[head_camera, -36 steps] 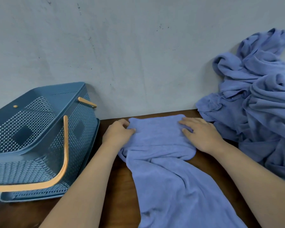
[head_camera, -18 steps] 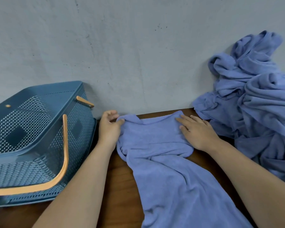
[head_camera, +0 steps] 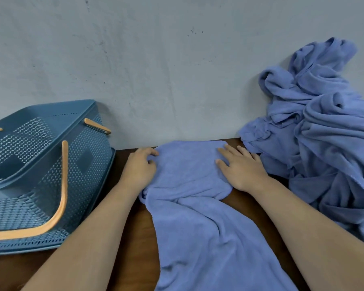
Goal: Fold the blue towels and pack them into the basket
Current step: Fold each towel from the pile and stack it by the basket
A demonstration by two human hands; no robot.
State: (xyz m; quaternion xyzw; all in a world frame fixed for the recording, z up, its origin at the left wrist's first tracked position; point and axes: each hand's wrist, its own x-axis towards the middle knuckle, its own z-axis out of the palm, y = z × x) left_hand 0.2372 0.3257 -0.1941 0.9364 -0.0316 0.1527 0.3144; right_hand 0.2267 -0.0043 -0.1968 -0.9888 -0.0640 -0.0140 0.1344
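A blue towel (head_camera: 198, 217) lies on the dark wooden table (head_camera: 139, 248), running from the wall toward me, with its far end folded over. My left hand (head_camera: 140, 168) holds the far left edge of that fold with curled fingers. My right hand (head_camera: 243, 170) lies flat on the fold's right side with straight fingers, pressing it down. A blue perforated basket (head_camera: 86, 164) with orange handles (head_camera: 62, 196) stands tilted at the left, beside my left forearm. I see no towel inside it.
A heap of crumpled blue towels (head_camera: 324, 133) fills the right side of the table and leans on the grey wall (head_camera: 166, 70), close to my right hand. The table's back edge meets the wall just beyond the towel.
My left hand has shifted a little to the left along the towel's far edge, drawing that edge out wider. My right hand stays pressed on the fold.
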